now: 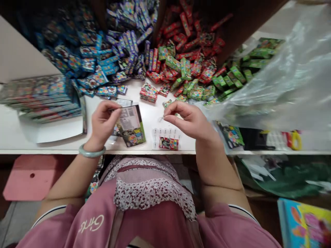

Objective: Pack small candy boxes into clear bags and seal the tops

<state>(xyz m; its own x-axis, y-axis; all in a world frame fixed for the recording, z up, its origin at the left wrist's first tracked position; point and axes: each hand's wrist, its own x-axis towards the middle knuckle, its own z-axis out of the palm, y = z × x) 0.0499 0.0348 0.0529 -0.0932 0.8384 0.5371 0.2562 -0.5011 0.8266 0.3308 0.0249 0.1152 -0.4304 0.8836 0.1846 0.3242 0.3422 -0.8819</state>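
Person seated at a white table (38, 137), seen from above. L hand (103, 122) is curled, thumb and fingertips pinching the top edge of a printed card (131, 125), dark w/ a barcode panel and a colourful logo at its lower end; card is tilted, its lower corner down near the table's front edge, approx between the two hands. A pale green bangle (91, 151) sits on that wrist. R hand (187, 119) is just right of the card, fingers pressed together in a fine pinch on something small and clear at the tips; too small to tell what exactly. Below that pinch, flat on the table, lies a clear blister sheet (167, 137) w/ a row of little pockets and one small colourful packet at its bottom edge. Behind the hands, heaps of small boxes: blue ones (88, 62) at back left, red ones (188, 38) at centre back, green ones (232, 74) to the right; the piles run into each other where they meet. A few loose red boxes (148, 93) lie apart, nearer the hands. Far left, a stack of flat printed cards (38, 98) rests on a white sheet. Right side, a big clear plastic bag (284, 79) billows over the table, covering part of the green heap. Yellow-handled scissors (294, 139) near the right front edge.
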